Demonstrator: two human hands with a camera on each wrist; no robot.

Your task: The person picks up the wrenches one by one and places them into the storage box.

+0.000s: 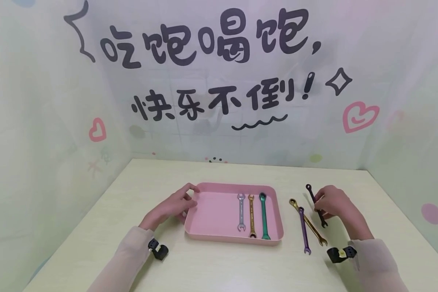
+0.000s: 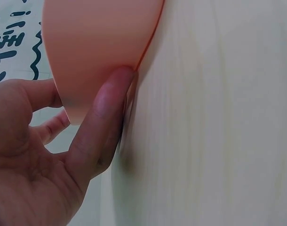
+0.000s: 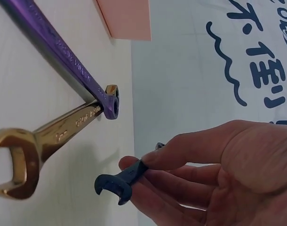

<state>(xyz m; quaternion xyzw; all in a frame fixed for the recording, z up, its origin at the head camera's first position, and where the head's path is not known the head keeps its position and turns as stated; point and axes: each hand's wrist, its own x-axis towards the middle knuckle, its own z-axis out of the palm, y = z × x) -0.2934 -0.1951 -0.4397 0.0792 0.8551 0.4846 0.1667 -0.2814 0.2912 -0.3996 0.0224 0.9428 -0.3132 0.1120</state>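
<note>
My right hand (image 1: 332, 201) pinches a black combination wrench (image 3: 116, 184) between thumb and fingers, its open end showing below the grip. Just left of that hand, a purple wrench (image 1: 304, 235) lies across a gold wrench (image 1: 315, 231) on the table. My left hand (image 1: 176, 205) grips the left end of a pink tray (image 1: 213, 202), with the thumb against its outer wall (image 2: 101, 42) and fingertips over the rim. Inside the tray, toward its right side, a silver wrench (image 1: 241, 213), a smaller gold wrench (image 1: 252, 215) and a green wrench (image 1: 264, 217) lie side by side.
The pale wooden table (image 1: 226, 269) meets a printed curtain (image 1: 190, 142) at the back, with curtain sides to left and right. A black wrist camera (image 1: 158, 250) sits on the left sleeve, and another wrist camera (image 1: 339, 254) on the right.
</note>
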